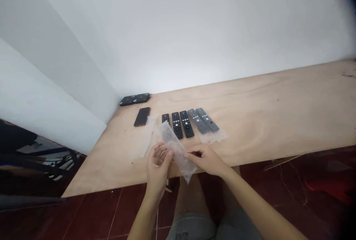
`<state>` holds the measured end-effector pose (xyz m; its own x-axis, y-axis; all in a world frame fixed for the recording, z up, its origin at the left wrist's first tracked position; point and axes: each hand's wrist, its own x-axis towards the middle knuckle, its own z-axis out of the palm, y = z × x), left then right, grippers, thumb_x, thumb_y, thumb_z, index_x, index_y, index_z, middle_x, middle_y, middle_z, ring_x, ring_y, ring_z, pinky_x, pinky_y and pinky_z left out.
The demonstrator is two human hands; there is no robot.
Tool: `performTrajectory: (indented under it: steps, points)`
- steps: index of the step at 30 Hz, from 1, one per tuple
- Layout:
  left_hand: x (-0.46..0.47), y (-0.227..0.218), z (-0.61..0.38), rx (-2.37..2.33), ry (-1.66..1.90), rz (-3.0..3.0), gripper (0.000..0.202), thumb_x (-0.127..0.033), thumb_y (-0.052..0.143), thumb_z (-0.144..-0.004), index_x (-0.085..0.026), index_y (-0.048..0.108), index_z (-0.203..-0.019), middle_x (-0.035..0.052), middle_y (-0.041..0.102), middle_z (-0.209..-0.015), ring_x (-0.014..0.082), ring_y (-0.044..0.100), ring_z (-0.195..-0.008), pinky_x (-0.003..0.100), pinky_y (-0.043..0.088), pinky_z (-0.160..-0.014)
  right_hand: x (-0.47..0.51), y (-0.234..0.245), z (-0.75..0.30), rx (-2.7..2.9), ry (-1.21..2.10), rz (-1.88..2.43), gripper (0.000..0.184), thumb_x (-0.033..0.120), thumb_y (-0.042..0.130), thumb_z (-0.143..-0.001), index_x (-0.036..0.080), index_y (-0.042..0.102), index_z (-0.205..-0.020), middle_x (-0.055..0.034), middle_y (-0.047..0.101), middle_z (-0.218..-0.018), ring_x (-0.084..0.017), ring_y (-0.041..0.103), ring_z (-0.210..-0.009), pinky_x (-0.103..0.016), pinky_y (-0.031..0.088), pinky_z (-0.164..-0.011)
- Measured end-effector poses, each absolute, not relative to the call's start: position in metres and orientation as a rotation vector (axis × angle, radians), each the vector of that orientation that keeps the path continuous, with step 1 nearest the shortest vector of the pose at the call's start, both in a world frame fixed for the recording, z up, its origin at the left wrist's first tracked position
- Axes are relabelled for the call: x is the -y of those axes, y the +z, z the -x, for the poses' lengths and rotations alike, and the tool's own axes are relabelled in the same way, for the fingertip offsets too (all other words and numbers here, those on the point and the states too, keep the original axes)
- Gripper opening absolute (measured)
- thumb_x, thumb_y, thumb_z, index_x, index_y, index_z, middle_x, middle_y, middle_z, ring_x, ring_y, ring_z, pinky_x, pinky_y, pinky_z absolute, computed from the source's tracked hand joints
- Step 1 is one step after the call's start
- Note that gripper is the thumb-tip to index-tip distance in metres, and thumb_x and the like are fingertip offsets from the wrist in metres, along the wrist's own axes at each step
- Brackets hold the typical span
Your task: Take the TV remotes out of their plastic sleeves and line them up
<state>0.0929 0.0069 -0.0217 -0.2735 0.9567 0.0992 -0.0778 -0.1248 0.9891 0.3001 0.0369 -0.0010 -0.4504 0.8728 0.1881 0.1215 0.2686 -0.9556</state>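
In the head view, the person's hands meet at a translucent plastic sleeve, held slantwise over the near edge of a wooden table; I take that sleeve as my landmark. The right hand, on the sleeve's right, pinches its right edge between thumb and forefinger. The left hand, on its left, has the fingers curled and the thumb against the left edge; I cannot tell whether it truly pinches there.

Just beyond the sleeve lie 3 bare black remotes side by side, buttons up, the leftmost partly covered by the sleeve's upper end. Beyond the sleeve and to its right, 2 wrapped remotes lie close together at a slant, greyed by cloudy plastic whose loose ends spread toward the person. Some flat plastic lies on the table to the sleeve's left. Farther off on that side is a dark phone, and past it, well apart from the sleeve, 2 flat black boxes sit by the wall. Below the sleeve I see red floor tiles.
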Motion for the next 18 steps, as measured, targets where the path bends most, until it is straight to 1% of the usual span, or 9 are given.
performTrajectory:
  steps: [2,4,6,7,9,11,14,16,18]
  points:
    - [-0.006,-0.019,-0.093,-1.292,1.567,-1.044,0.049,-0.040,0.085,-0.084,-0.025,0.058,-0.123,0.0039,0.073,-0.099,0.0197,0.075,-0.092,0.031,0.061,-0.083,-0.035,-0.001,-0.297,1.786,1.228,0.894,0.031,0.041,0.065,-0.102,0.021,0.080,-0.084,-0.0019,0.078,-0.083,-0.022,0.067,-0.077,-0.031,0.051,-0.071]
    - [-0.012,-0.009,-0.080,-1.359,1.590,-1.049,0.049,-0.040,0.086,-0.083,-0.023,0.061,-0.121,0.0045,0.074,-0.099,0.0191,0.075,-0.091,0.029,0.060,-0.082,-0.033,-0.002,-0.296,1.785,1.207,0.896,0.026,0.036,0.065,-0.101,0.020,0.077,-0.083,-0.0012,0.077,-0.084,-0.021,0.066,-0.077,-0.030,0.049,-0.071]
    - [-0.024,0.003,-0.053,-1.460,1.582,-1.108,0.052,-0.040,0.087,-0.082,-0.021,0.066,-0.125,0.0077,0.077,-0.105,0.0192,0.074,-0.094,0.028,0.059,-0.082,-0.032,-0.004,-0.297,1.797,1.175,0.909,0.025,0.030,0.065,-0.100,0.020,0.072,-0.078,-0.0001,0.073,-0.079,-0.019,0.062,-0.075,-0.029,0.046,-0.069]
    - [-0.033,0.008,-0.036,-1.487,1.586,-1.152,0.055,-0.041,0.088,-0.081,-0.020,0.068,-0.127,0.0078,0.077,-0.105,0.0181,0.073,-0.092,0.027,0.059,-0.080,-0.032,-0.004,-0.297,1.809,1.154,0.920,0.027,0.028,0.064,-0.099,0.020,0.068,-0.074,0.0008,0.069,-0.075,-0.018,0.060,-0.072,-0.028,0.043,-0.067]
    - [-0.054,0.015,-0.003,-1.512,1.620,-1.223,0.061,-0.042,0.087,-0.081,-0.020,0.067,-0.135,0.0063,0.077,-0.104,0.0157,0.071,-0.088,0.027,0.058,-0.083,-0.032,-0.005,-0.298,1.823,1.117,0.950,0.033,0.024,0.062,-0.099,0.020,0.059,-0.066,0.0028,0.060,-0.068,-0.016,0.054,-0.068,-0.028,0.038,-0.064]
    - [-0.077,0.016,0.026,-1.589,1.595,-1.302,0.067,-0.045,0.085,-0.080,-0.017,0.066,-0.138,0.0065,0.077,-0.101,0.0171,0.071,-0.085,0.030,0.058,-0.082,-0.033,-0.005,-0.298,1.810,1.095,0.977,0.036,0.023,0.061,-0.098,0.020,0.051,-0.063,0.0040,0.053,-0.065,-0.015,0.050,-0.065,-0.028,0.035,-0.064]
    - [-0.103,0.008,0.051,-1.873,1.364,-1.464,0.065,-0.050,0.075,-0.081,-0.012,0.066,-0.134,0.0096,0.078,-0.094,0.0235,0.074,-0.084,0.037,0.060,-0.079,-0.034,-0.005,-0.300,1.763,1.115,0.980,0.035,0.022,0.059,-0.098,0.020,0.048,-0.065,0.0040,0.053,-0.067,-0.015,0.050,-0.067,-0.028,0.034,-0.064]
    - [-0.112,0.002,0.057,-2.029,1.265,-1.514,0.061,-0.047,0.074,-0.079,-0.012,0.068,-0.128,0.0131,0.078,-0.097,0.0286,0.075,-0.088,0.043,0.059,-0.081,-0.035,-0.005,-0.302,1.729,1.131,0.978,0.033,0.023,0.059,-0.098,0.020,0.051,-0.066,0.0035,0.055,-0.069,-0.015,0.051,-0.068,-0.028,0.034,-0.064]
    - [-0.114,-0.004,0.058,-2.129,1.236,-1.541,0.061,-0.046,0.075,-0.076,-0.014,0.069,-0.129,0.0159,0.078,-0.107,0.0332,0.073,-0.097,0.049,0.058,-0.088,-0.035,-0.006,-0.303,1.701,1.141,0.981,0.031,0.024,0.059,-0.098,0.020,0.054,-0.068,0.0028,0.057,-0.071,-0.016,0.051,-0.069,-0.028,0.036,-0.064]
